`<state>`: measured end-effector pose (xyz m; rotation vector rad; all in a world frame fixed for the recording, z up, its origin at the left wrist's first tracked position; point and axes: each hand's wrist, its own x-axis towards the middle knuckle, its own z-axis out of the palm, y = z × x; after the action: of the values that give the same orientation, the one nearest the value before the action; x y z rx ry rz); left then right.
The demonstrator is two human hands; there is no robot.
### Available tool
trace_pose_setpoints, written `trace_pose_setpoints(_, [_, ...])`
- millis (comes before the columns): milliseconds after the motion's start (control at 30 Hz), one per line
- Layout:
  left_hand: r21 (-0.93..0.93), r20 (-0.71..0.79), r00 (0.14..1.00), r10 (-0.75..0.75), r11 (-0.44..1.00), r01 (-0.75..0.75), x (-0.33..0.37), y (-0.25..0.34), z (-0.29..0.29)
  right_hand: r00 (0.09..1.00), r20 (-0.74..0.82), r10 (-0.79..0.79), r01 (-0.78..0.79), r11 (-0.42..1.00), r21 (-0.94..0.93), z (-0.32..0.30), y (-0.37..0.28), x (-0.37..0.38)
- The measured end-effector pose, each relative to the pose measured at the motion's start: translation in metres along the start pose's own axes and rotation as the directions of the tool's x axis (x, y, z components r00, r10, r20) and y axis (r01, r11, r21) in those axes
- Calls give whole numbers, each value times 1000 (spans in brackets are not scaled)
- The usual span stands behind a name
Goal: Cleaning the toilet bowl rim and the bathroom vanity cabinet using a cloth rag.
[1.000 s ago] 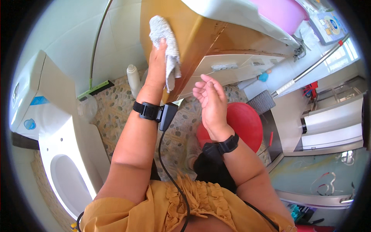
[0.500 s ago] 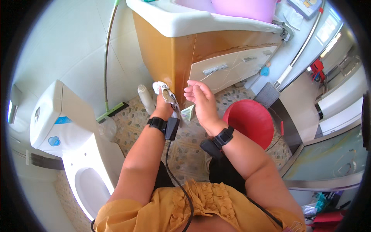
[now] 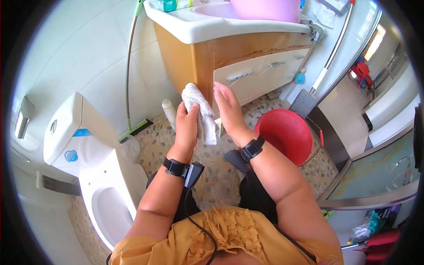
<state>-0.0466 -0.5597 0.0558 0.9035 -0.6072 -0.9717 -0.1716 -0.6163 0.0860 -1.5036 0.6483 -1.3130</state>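
A whitish cloth [image 3: 198, 104] is gripped in my left hand [image 3: 187, 126], thumb on top, with its loose end hanging down toward the floor. It is in front of the front corner of the brown washbasin cabinet [image 3: 176, 62]; I cannot tell whether it touches the wood. Just to the right of the cloth, my right hand [image 3: 230, 115] is held up, empty, its fingers stretched out close together beside the cabinet's pale door [image 3: 260, 73]. Behind my left hand a white bottle [image 3: 168, 112] stands on the floor.
To the right is a red bucket [image 3: 285, 137]. A green squeegee [image 3: 137, 129] leans on the left wall, near the white toilet [image 3: 95, 176]. A grey flat mop [image 3: 303, 102] stands at the right. On the white basin [image 3: 194, 26] sits a pink tub [image 3: 267, 9].
The cloth has turned, showing more of its white side, and hangs more spread out. My right hand's fingers have straightened from a loose curl. The view has shifted slightly.
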Motion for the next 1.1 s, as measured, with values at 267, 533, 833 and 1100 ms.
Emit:
trace_pose_setpoints(267, [566, -92, 950, 299, 800, -197, 2, -21, -13, 980, 187, 74, -57, 994, -97, 3, 32, -4])
trace_pose_setpoints(533, [638, 303, 743, 597, 453, -623, -4, -6, -4, 949, 254, 188, -135, 968, -213, -10, 17, -3])
trace_pose_setpoints(833, [46, 105, 988, 118, 991, -123, 6, 3, -5, 966, 253, 59, -90, 990, 109, -12, -2, -6])
trace_pose_setpoints(1100, [153, 90, 978, 186, 968, -198, -11, 1, 4, 997, 75, -5, 20, 980, -199, -20, 37, 3])
